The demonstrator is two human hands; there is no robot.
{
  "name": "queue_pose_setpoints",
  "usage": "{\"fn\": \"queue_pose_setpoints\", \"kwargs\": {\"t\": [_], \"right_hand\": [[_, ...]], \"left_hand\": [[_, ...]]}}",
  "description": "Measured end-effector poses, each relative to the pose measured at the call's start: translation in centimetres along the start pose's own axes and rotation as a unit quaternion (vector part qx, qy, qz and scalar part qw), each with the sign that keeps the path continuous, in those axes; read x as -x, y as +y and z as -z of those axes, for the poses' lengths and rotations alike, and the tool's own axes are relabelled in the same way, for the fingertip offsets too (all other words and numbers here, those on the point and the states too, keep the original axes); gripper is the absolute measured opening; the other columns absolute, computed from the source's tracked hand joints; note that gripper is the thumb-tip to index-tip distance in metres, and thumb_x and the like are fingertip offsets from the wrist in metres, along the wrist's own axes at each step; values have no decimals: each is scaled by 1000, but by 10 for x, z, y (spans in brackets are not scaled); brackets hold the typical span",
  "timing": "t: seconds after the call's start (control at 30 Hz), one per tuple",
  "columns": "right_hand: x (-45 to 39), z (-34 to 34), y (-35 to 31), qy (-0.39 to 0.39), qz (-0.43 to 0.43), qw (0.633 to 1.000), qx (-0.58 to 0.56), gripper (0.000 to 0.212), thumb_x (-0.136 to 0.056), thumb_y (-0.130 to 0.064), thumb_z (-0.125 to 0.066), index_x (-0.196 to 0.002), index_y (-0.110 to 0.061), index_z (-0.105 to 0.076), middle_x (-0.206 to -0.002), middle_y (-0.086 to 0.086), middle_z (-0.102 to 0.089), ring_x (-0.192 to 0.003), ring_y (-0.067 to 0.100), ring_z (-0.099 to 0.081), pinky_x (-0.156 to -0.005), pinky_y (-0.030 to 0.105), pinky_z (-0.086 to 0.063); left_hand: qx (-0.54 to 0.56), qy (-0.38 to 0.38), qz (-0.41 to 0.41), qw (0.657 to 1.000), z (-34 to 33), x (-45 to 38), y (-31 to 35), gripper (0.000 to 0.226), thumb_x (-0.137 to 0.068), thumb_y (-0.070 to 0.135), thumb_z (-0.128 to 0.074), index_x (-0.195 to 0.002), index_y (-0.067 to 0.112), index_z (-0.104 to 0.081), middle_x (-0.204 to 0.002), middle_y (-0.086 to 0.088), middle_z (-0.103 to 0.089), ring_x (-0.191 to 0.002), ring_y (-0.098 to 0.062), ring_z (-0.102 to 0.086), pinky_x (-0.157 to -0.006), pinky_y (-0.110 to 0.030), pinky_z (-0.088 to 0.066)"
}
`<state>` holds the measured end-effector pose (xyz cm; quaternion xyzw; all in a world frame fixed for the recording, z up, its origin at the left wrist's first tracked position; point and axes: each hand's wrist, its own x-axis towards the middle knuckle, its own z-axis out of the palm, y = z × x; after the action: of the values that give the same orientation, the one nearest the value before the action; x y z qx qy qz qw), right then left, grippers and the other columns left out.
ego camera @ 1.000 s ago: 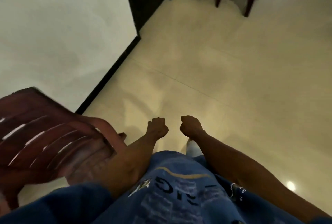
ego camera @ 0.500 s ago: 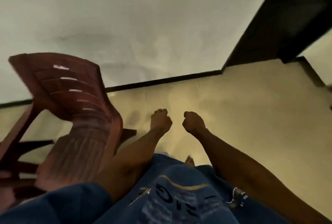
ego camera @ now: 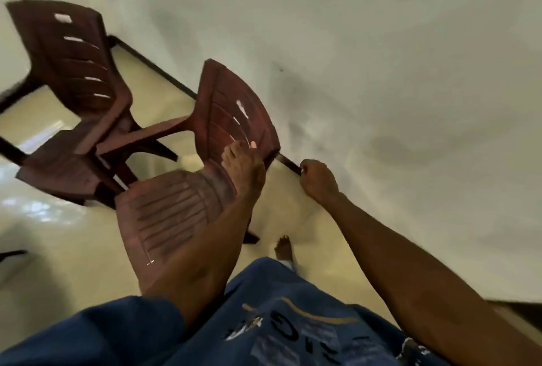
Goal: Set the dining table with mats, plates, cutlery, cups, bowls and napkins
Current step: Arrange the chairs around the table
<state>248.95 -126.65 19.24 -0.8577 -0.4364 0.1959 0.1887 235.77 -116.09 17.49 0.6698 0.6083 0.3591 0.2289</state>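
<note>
Beside the wall [ego camera: 381, 43], the left hand [ego camera: 243, 166] is stretched with straight fingers over the nearer chair [ego camera: 176, 207], the right hand [ego camera: 318, 182] is curled into an empty fist, and no tableware is seen.

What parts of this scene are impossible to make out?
- Right hand, head view: curled fingers face away, so anything inside them is hidden.
- Near chair: the left hand and forearm cover part of its seat.
- Far chair: motion-blurred.
- Dining table, tableware: outside the frame.
</note>
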Motion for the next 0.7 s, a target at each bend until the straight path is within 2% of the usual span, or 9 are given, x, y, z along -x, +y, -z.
{"fn": "queue_pose_setpoints", "kwargs": {"t": [0.07,0.17,0.27,0.37,0.43,0.53,0.63,0.7], "right_hand": [[-46,11,-16,-8,39,999,-5,26,-89,-8,-45,-104,-7,-67,-105,14,-68,-98,33,-63,-78,35,-48],[-108,26,-45,-12,71,997,-24,25,-91,-11,-48,-107,-6,-67,-109,16,-68,-100,34,-63,-78,34,-47],[-156,36,-73,-54,110,991,-49,30,-96,-16,-50,-120,-7,-63,-119,16,-66,-109,35,-60,-86,36,-47],[-199,43,-96,-109,161,979,-60,37,-98,-21,-50,-132,-6,-55,-127,15,-62,-117,33,-57,-95,37,-45],[-226,45,-112,-143,197,968,-65,38,-99,-26,-49,-130,-6,-55,-127,17,-61,-117,35,-56,-95,37,-44],[-260,46,-136,-199,200,955,-90,41,-99,-39,-49,-124,-7,-56,-124,16,-62,-114,34,-57,-89,34,-43],[-287,38,-150,-307,178,927,-124,45,-88,-45,-60,-116,-10,-58,-111,11,-67,-98,29,-66,-76,37,-55],[-299,32,-154,-377,143,899,-173,42,-84,-31,-67,-120,-11,-56,-109,11,-68,-92,27,-68,-73,41,-60]], "left_hand": [[17,0,27,999,-9,-31,5,33,-95,37,-48,-112,9,-55,-114,-11,-54,-110,-28,-46,-93,-35,-29],[42,-52,46,997,-17,-63,14,50,-97,52,-43,-123,11,-55,-126,-10,-53,-120,-28,-47,-100,-40,-34],[26,-55,93,994,-24,-79,16,52,-98,52,-44,-132,13,-50,-136,-10,-50,-127,-27,-45,-106,-46,-38],[11,-34,167,985,-25,-95,16,57,-97,54,-44,-134,11,-49,-138,-12,-51,-126,-30,-48,-105,-46,-41],[61,-54,227,970,-19,-102,23,61,-95,60,-46,-133,12,-51,-134,-10,-55,-119,-27,-54,-97,-40,-44],[117,-164,287,936,-13,-108,49,64,-92,65,-47,-134,17,-51,-134,-7,-55,-105,-18,-55,-85,-32,-41],[129,-245,310,910,-25,-110,79,85,-84,59,-65,-149,17,-31,-141,-6,-45,-118,-21,-48,-91,-33,-39],[114,-252,331,902,-40,-108,91,99,-80,46,-74,-155,20,-15,-151,-9,-34,-130,-26,-41,-99,-33,-35]]}}
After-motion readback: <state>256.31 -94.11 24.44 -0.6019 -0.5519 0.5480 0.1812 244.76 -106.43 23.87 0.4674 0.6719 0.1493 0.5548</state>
